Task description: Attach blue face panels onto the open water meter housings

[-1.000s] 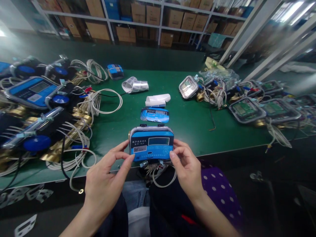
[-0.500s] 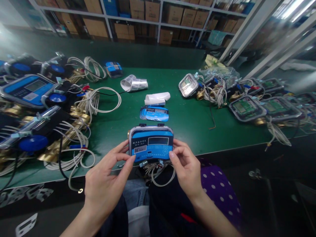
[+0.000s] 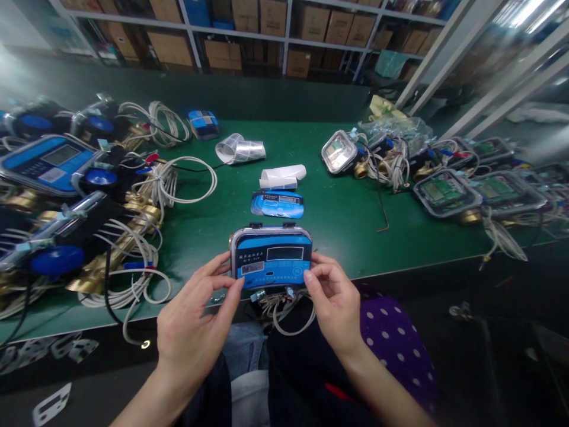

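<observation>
One meter (image 3: pixel 272 258), mine to hold: blue face toward me, dark window at upper right, small label at lower left; located at the near edge of the green table (image 3: pixel 347 237), midway between my hands. Whether it touches the table, I cannot tell.

One left hand (image 3: pixel 193 323): thumb on the meter's lower left corner, fingers bent at its left side, closed on it with a light pinch.

One right hand (image 3: pixel 335 308): thumb on the face's lower right, fingers curled at the right side, likewise closed on it. The tips of my fingers behind the case are hidden.

Pale cable (image 3: pixel 296 323), one loop, below the meter, between my wrists.

Blue labels (image 3: pixel 278 204), a small stack, flat, just beyond the meter.

White roll (image 3: pixel 283 176), partly uncurled, just behind the labels.

Silver roll (image 3: pixel 242 149), farther back and to the left.

Blue pack (image 3: pixel 203 124), banded, left of the silver roll.

Blue-faced meter (image 3: pixel 48 163), at far left, among brass fittings (image 3: pixel 91 281), blue caps and coiled cables (image 3: pixel 144 290).

Green-board meters (image 3: pixel 447 193), clear-fronted, grouped on the right side, with more cables.

Bent rod (image 3: pixel 384 213), thin and dark, lying on the right half of the table.

Purple cloth (image 3: pixel 395 344), white-spotted, below the table edge, right of my right hand.

Cut-out plate (image 3: pixel 52 406), pale, at lower left, below table level.

Shelves (image 3: pixel 287 41), holding cartons (image 3: pixel 275 18), across the back.
</observation>
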Demonstrator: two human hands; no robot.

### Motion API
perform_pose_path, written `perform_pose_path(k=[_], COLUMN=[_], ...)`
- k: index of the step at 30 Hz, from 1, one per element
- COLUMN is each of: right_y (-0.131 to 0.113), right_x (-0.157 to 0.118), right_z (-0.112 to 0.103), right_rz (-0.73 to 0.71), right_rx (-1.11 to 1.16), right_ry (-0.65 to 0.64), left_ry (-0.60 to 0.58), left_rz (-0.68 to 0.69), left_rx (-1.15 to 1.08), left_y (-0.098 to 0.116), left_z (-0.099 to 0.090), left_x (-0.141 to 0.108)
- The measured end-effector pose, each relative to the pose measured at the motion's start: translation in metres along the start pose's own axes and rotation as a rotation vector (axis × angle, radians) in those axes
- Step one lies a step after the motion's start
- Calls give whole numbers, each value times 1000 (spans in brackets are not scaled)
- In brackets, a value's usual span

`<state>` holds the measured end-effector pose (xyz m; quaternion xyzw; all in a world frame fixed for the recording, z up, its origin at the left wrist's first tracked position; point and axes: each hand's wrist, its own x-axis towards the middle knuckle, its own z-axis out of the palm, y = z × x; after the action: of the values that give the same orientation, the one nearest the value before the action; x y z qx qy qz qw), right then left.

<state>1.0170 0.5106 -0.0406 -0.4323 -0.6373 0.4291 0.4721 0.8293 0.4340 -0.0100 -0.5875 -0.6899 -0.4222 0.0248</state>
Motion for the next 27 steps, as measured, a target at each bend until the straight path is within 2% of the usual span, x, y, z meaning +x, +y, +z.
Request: perform_pose_path(k=[4, 20, 27], right_y=[0, -3, -5], right_x=[1, -1, 1], right_z=[0, 5, 7], right_rz=[1, 36, 0], right_rx=[-3, 19, -10], right_ry=[0, 58, 87], left_ry=[14, 9, 18], left_rz=[32, 19, -8], left_rx=[28, 74, 77], left_y=[0, 0, -1], left_z=[1, 2, 3], left_x=[2, -1, -5])
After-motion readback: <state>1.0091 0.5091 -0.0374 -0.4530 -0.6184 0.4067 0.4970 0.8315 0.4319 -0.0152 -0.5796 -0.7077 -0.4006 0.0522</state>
